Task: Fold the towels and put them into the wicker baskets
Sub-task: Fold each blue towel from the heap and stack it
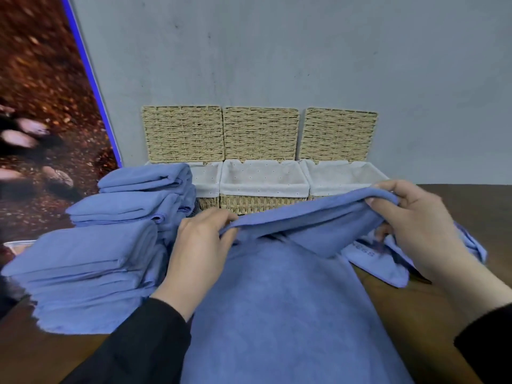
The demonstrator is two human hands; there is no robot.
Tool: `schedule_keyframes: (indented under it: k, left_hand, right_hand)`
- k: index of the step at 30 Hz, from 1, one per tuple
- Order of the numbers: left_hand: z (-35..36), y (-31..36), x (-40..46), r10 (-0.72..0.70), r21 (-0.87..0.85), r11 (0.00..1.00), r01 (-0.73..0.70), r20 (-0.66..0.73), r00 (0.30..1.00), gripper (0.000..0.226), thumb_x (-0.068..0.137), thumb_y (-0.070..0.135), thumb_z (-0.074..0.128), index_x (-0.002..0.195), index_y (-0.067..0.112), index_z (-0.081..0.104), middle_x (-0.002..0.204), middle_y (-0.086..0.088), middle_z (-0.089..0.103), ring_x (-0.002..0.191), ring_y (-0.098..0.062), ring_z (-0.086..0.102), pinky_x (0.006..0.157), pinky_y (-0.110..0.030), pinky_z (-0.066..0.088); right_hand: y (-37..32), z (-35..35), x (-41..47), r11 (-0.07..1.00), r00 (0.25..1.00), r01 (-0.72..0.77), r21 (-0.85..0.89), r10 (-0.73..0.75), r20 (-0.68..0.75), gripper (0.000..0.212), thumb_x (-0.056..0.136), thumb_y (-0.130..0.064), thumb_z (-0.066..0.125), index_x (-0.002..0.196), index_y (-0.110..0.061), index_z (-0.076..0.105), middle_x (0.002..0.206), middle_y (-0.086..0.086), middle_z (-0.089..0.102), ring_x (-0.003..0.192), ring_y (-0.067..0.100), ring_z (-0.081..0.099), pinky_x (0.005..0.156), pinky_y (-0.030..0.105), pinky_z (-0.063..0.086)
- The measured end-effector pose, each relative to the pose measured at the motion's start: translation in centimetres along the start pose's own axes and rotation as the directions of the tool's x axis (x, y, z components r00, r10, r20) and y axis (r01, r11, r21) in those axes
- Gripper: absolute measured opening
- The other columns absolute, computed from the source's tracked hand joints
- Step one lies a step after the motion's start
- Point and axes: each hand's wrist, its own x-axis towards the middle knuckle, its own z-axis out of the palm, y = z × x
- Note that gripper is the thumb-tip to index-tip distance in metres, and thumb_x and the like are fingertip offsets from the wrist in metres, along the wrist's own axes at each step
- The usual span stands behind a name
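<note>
Blue, soft microfibre towel (277, 300) spread flat on dark wooden table (443, 198), far edge lifted and pinched at both ends. Left hand (199, 245) clamped on the left end of that raised edge, thumb and fingertips closed over the cloth. Right hand (415, 220) clamped on the right end, fingers curled over the top of the hem, thumb beneath.

To fold well: keep the held edge taut between both hands, draw it toward the body, lay it down square on the near edge. Match corners before letting go. Smooth out the sag visible in the middle of the lifted edge, or the crease will likely set crooked. Watch the second loose blue towel (388, 261) lying crumpled under and just beyond the right hand; avoid catching it in the fold.

Towel body directly below and between both forearms, running from the raised edge to the bottom of the view. Stack of folded blue towels (91, 259) just left of the left hand, piled high. Three open wicker baskets with white cloth liners (263, 176) in a row behind the hands against grey wall (277, 51), lids upright; middle one showing no towels, left one partly hidden by the stack. Judged early in the task: nothing visibly in the baskets.
</note>
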Motion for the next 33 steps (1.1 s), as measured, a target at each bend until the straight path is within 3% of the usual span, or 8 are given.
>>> schedule_keyframes:
  k: [3, 6, 10, 16, 21, 24, 29, 33]
  left_hand:
    - [-2.5, 0.8, 0.5, -0.048, -0.005, 0.999, 0.048, -0.075, 0.996, 0.01, 0.095, 0.012, 0.065, 0.097, 0.02, 0.071, 0.084, 0.012, 0.057, 0.079, -0.007, 0.05, 0.07, -0.025, 0.037]
    - [-4.9, 2.2, 1.4, -0.135, -0.077, 0.989, 0.129, -0.077, 0.988, 0.014, 0.099, 0.017, 0.058, 0.095, 0.028, 0.066, 0.088, 0.012, 0.062, 0.083, -0.009, 0.055, 0.065, -0.017, 0.039]
    - [-7.7, 3.7, 2.0, -0.244, -0.179, 0.957, 0.227, -0.078, 0.967, 0.016, 0.102, 0.027, 0.056, 0.088, 0.032, 0.063, 0.076, 0.006, 0.066, 0.062, -0.019, 0.064, 0.056, -0.033, 0.049]
    - [-9.2, 4.4, 0.7, -0.317, -0.613, 0.679, 0.404, 0.251, 0.914, 0.026, 0.099, 0.029, 0.062, 0.082, 0.01, 0.069, 0.076, -0.01, 0.059, 0.055, -0.026, 0.055, 0.051, -0.035, 0.055]
    - [-8.9, 3.9, 2.1, -0.349, -0.14, 0.864, 0.483, 0.524, 0.777, 0.031, 0.103, 0.033, 0.055, 0.093, 0.006, 0.066, 0.078, -0.018, 0.059, 0.053, -0.028, 0.063, 0.05, -0.034, 0.053]
    - [-7.9, 5.3, 5.0, -0.384, -0.22, 0.856, 0.469, 0.338, 0.859, 0.03, 0.103, 0.023, 0.055, 0.088, -0.002, 0.06, 0.074, -0.012, 0.044, 0.069, -0.038, 0.063, 0.056, -0.039, 0.061]
    - [-9.1, 7.1, 8.7, -0.311, -0.413, 0.891, 0.189, -0.25, 0.917, 0.033, 0.102, 0.025, 0.05, 0.074, 0.006, 0.051, 0.066, 0.001, 0.04, 0.06, -0.007, 0.034, 0.055, -0.024, 0.029]
    - [-9.2, 6.8, 3.8, -0.12, -0.229, 0.972, 0.057, -0.271, 0.955, 0.022, 0.103, 0.025, 0.051, 0.084, 0.021, 0.061, 0.064, 0.012, 0.051, 0.06, -0.001, 0.045, 0.056, -0.009, 0.034]
  right_hand:
    - [-1.7, -1.5, -0.1, 0.994, 0.998, -0.051, 0.096, 0.053, -0.016, 0.008, 0.099, -0.013, 0.062, 0.091, -0.015, 0.064, 0.081, 0.013, 0.069, 0.069, 0.032, 0.064, 0.074, 0.062, 0.054]
    - [-2.3, -2.4, -0.4, 0.982, 0.998, -0.066, 0.175, 0.067, 0.001, 0.017, 0.1, -0.006, 0.058, 0.087, -0.017, 0.059, 0.081, 0.005, 0.07, 0.078, 0.024, 0.071, 0.074, 0.029, 0.062]
    - [-3.0, -3.4, -1.5, 0.978, 0.996, -0.086, 0.193, 0.077, 0.054, 0.027, 0.101, 0.001, 0.052, 0.084, -0.019, 0.059, 0.076, 0.001, 0.071, 0.075, 0.021, 0.071, 0.071, 0.026, 0.063]
    - [-4.5, -4.9, -4.0, 0.973, 0.887, -0.128, -0.191, 0.198, 0.417, 0.022, 0.097, 0.002, 0.053, 0.083, -0.002, 0.069, 0.082, 0.028, 0.069, 0.069, 0.034, 0.073, 0.065, 0.033, 0.062]
    - [-4.4, -3.9, -2.8, 0.907, 0.84, -0.185, -0.38, 0.346, 0.418, 0.02, 0.093, -0.002, 0.047, 0.074, -0.005, 0.053, 0.066, 0.014, 0.039, 0.055, 0.027, 0.059, 0.06, 0.039, 0.061]
    - [-5.1, -2.2, -0.5, 0.936, 0.877, -0.204, -0.289, 0.306, 0.372, 0.014, 0.098, -0.007, 0.047, 0.088, -0.005, 0.056, 0.078, 0.012, 0.042, 0.062, 0.02, 0.061, 0.073, 0.038, 0.064]
    - [-7.1, -2.4, 4.5, 0.992, 0.962, 0.121, -0.022, -0.123, -0.243, 0.01, 0.085, -0.02, 0.048, 0.076, -0.017, 0.052, 0.075, 0.012, 0.053, 0.078, 0.02, 0.055, 0.085, 0.05, 0.059]
    - [-4.6, -1.6, 0.7, 0.969, 0.982, 0.157, -0.19, -0.173, -0.07, 0.019, 0.091, -0.016, 0.049, 0.083, -0.028, 0.06, 0.099, -0.009, 0.074, 0.075, 0.019, 0.063, 0.079, 0.036, 0.056]
